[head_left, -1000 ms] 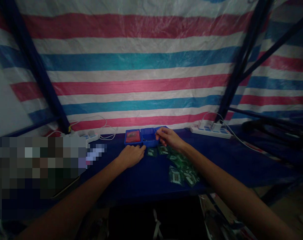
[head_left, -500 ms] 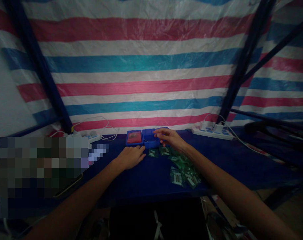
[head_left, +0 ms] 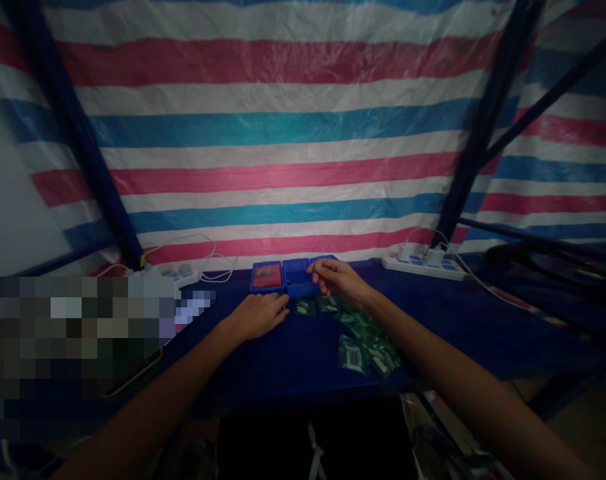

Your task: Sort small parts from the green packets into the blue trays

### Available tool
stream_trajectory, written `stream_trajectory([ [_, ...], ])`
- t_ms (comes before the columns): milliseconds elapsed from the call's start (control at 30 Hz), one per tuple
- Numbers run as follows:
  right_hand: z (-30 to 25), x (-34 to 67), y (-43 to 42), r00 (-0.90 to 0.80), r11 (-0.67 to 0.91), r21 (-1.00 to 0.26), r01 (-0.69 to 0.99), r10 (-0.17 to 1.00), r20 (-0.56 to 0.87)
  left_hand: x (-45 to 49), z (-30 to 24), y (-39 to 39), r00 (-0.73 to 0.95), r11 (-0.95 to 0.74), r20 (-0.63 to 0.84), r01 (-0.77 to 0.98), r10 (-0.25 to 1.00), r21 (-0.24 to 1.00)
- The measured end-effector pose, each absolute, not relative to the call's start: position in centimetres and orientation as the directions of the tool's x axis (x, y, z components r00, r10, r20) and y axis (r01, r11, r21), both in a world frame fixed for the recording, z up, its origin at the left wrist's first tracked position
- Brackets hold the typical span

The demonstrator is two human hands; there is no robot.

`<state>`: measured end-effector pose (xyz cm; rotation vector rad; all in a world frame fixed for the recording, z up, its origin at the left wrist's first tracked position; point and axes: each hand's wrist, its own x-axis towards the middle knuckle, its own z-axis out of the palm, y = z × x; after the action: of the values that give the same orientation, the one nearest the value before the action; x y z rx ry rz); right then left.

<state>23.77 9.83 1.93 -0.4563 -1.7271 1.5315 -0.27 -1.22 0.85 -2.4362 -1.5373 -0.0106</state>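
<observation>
My right hand (head_left: 340, 277) is raised over the blue parts bin (head_left: 303, 289), its thumb and forefinger pinched together; whatever is between them is too small to make out. On the blue tabletop, in front of the bin holding red material (head_left: 267, 275), lies my left hand (head_left: 259, 315). Its fingers are curled, with a tiny pale spot at the fingertips that I cannot identify. Between the hands are a small clear packet (head_left: 304, 307) and another packet (head_left: 327, 303). A heap of greenish packets (head_left: 365, 327) spreads under my right forearm, and one packet with metal pieces (head_left: 351, 355) lies nearer me.
Power strips stand at the back right (head_left: 423, 265) and back left (head_left: 185, 275), with white cables. A blurred-out area covers the left of the table (head_left: 263, 373). Blue frame posts (head_left: 463, 167) and a striped sheet (head_left: 283, 127) close off the back.
My right hand has closed its fingers more into a pinch and shifted slightly. My left fingers have curled in a little. The packets and bins have stayed in place.
</observation>
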Motion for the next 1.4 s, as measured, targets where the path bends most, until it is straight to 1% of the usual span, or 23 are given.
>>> stream_trajectory([
  [200, 1.68, 23.54, 9.89, -0.658, 0.163, -0.949, -0.271, 0.688, 0.306, -0.39, 0.76, -1.15, 0.445, -0.412, 0.148, 0.886, 0.883, -0.212],
  [400, 1.67, 23.60, 10.00, -0.586, 0.231, -0.936, -0.267, 0.732, 0.348, -0.34, 1.03, -1.32, 0.444, -0.417, 0.142, 0.890, 0.884, -0.186],
  [600, 1.85, 23.34, 9.92, -0.517, 0.356, -0.917, -0.178, 0.759, 0.395, -0.24, 1.39, -1.58, 0.437, -0.416, 0.139, 0.896, 0.889, -0.152],
  [867, 1.45, 23.16, 10.21, -0.488, 0.453, -0.887, -0.088, 0.757, 0.435, -0.39, 1.44, -1.60, 0.421, -0.413, 0.134, 0.907, 0.897, -0.082],
  [1133, 1.00, 22.98, 10.19, -0.485, 0.549, -0.836, 0.019, 0.736, 0.472, -0.42, 1.22, -1.53, 0.418, -0.410, 0.128, 0.908, 0.900, -0.085],
  [1233, 1.06, 22.98, 10.24, -0.473, 0.538, -0.843, 0.010, 0.745, 0.470, -0.41, 1.23, -1.54, 0.415, -0.409, 0.125, 0.910, 0.901, -0.076],
  [1400, 1.22, 22.99, 10.26, -0.455, 0.490, -0.870, -0.064, 0.761, 0.462, -0.49, 1.29, -1.65, 0.419, -0.416, 0.132, 0.908, 0.898, -0.051],
])
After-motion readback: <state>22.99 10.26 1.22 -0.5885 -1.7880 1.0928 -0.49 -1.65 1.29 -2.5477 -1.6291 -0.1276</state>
